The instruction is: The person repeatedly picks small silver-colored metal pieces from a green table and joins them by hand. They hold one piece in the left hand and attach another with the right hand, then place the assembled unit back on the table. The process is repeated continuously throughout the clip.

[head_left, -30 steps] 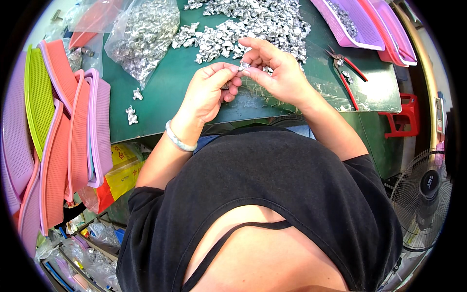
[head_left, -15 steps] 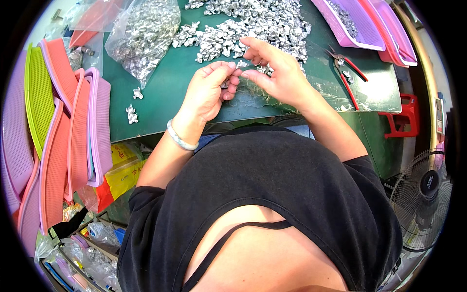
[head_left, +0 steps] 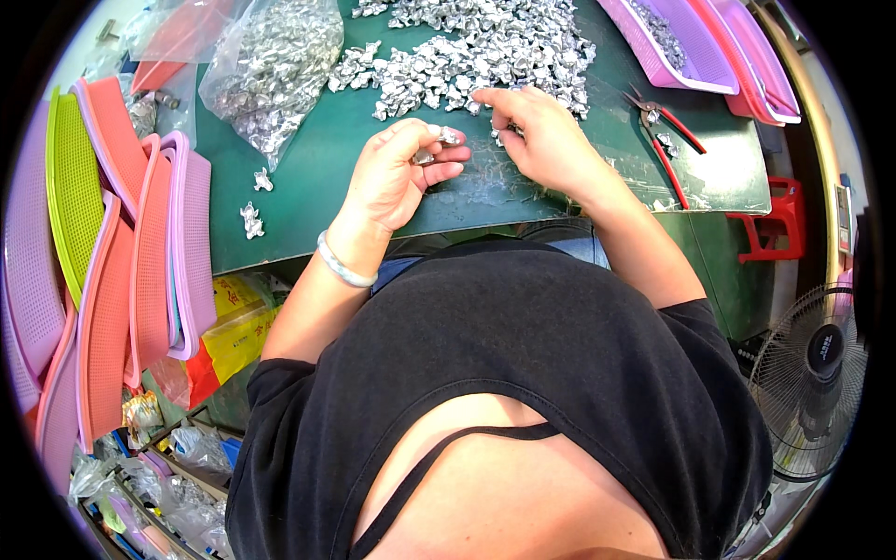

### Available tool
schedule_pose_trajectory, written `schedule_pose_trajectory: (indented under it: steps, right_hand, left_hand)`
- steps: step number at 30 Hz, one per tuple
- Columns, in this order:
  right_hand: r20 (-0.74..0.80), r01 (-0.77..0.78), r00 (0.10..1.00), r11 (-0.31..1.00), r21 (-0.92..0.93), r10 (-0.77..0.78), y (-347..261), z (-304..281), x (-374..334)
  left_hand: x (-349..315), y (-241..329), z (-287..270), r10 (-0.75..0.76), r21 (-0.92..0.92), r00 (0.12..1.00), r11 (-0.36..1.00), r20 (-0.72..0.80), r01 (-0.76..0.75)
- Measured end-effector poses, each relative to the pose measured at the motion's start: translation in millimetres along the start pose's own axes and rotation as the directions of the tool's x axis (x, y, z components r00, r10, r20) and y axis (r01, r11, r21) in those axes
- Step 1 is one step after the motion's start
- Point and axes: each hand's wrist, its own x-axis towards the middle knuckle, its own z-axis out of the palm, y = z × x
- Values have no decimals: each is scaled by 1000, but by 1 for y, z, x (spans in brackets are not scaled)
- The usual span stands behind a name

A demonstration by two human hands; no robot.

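My left hand (head_left: pixel 397 177) is raised over the near part of the green table, thumb and fingers closed on a small silvery metal figure (head_left: pixel 448 136). A bit more metal shows inside its curled fingers. To its right, my right hand (head_left: pixel 543 140) reaches down at the near edge of a large heap of similar metal figures (head_left: pixel 485 56). Its fingers are bent toward a few pieces there; whether they grip one is hidden. Two loose figures, one nearer (head_left: pixel 252 221) and one farther (head_left: pixel 263 180), lie on the table left of my hands.
A clear plastic bag of figures (head_left: pixel 271 75) stands left of the heap. Red-handled pliers (head_left: pixel 665 149) lie at right, below a purple basket (head_left: pixel 686 70). Stacked coloured baskets (head_left: pixel 149 252) line the left side. A red stool (head_left: pixel 779 224) and a fan (head_left: pixel 812 373) are at right.
My hands have parted. The right has turned downward toward the heap's near edge, while the left stays nearly in place, its fingers a little more open around the metal figure.
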Motion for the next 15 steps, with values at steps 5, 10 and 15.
schedule_pose_trajectory:
  steps: [5,10,15]
  right_hand:
    - [-86,-15,996,988,152,28,-1,3,5]
    - [-121,-15,990,922,386,66,-7,4,5]
    - [-110,23,994,906,422,26,-15,1,5]
  left_hand:
    - [3,-3,-8,21,-46,999,999,43,-19]
    - [3,0,-2,-62,55,998,997,25,61]
    - [4,-3,4,-148,199,987,971,56,134]
